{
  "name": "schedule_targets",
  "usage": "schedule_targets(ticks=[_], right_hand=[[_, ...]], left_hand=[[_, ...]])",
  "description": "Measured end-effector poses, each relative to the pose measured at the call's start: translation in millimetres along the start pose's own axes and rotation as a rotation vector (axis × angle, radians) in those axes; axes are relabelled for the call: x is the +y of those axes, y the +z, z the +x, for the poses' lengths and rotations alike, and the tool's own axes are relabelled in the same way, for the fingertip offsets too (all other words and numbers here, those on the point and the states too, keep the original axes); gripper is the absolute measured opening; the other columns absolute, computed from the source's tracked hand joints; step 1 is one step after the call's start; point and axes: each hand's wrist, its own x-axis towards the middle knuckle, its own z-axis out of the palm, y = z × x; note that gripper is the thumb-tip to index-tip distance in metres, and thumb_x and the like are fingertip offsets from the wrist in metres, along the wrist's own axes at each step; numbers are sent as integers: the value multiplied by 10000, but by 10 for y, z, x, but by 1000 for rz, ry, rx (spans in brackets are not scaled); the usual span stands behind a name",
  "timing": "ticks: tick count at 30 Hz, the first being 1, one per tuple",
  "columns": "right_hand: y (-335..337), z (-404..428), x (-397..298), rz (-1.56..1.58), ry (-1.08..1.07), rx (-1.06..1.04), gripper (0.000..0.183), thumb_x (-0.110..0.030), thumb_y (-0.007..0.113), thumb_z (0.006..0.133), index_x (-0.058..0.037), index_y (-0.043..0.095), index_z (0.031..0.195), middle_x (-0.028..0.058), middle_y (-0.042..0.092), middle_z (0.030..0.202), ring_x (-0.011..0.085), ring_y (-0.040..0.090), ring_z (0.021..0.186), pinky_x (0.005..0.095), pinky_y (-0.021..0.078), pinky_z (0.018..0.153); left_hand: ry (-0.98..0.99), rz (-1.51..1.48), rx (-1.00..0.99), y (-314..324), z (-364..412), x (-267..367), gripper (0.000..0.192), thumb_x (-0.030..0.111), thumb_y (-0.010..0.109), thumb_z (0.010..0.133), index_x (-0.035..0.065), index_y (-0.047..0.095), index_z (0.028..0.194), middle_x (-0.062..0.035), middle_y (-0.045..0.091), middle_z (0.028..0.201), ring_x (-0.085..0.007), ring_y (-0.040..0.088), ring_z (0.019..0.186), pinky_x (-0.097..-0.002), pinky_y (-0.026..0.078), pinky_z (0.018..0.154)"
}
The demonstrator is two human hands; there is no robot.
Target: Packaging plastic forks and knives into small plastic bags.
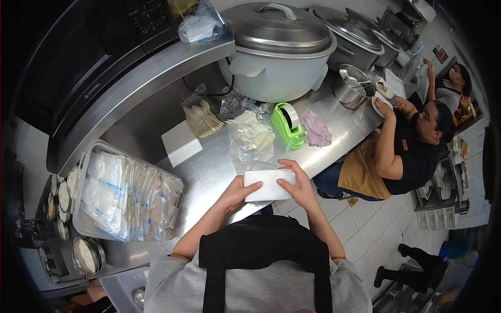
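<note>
A folded white paper napkin [270, 185] is held between my two hands just over the steel table's edge. My left hand [238, 191] grips its left end with the thumb on top. The right end is in my right hand [298, 183], thumb on top and fingers behind. Just beyond lies a clear plastic bag [250, 150] with pale plastic cutlery [254, 133]. A stack of white napkins [182, 143] sits to the left, beside a bag of beige forks or spoons [203, 117]. A green tape dispenser [289, 127] stands past my right hand, next to a pink cloth [315, 127].
A clear plastic bin [84, 184] at the left holds many wrapped packets [133, 195]. Large lidded pots [278, 74] and a steel pot with utensils [352, 96] stand along the back. A co-worker [415, 156] in a tan apron holds a dish at the right; other people are farther off.
</note>
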Motion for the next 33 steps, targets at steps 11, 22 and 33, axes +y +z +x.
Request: schedule_targets(ticks=[11, 22, 33], right_hand=[[-72, 100, -72, -283, -215, -161, 128, -56, 595, 783, -15, 621, 902, 105, 598, 964, 231, 572, 941, 305, 422, 831], [4, 180, -114, -479, -300, -243, 91, -50, 663, 714, -37, 593, 772, 79, 630, 908, 233, 594, 894, 327, 437, 808], [-141, 248, -221, -553, -73, -361, 188, -98, 672, 710, 23, 594, 831, 168, 621, 758, 301, 607, 732, 330, 461, 683]], left_hand=[[-4, 140, -118, -21, 25, -38, 347, 227, 622, 850, -32, 560, 1073, -76, 626, 859, -115, 596, 741, -238, 483, 600], [-52, 216, -210, -66, 23, -10, 308, 139, 620, 833, -21, 581, 1093, -56, 623, 922, -98, 572, 812, -221, 450, 702], [7, 349, -161, -143, 51, 92, 311, 182, 605, 850, -35, 591, 1071, -57, 633, 858, -98, 568, 795, -229, 445, 719]])
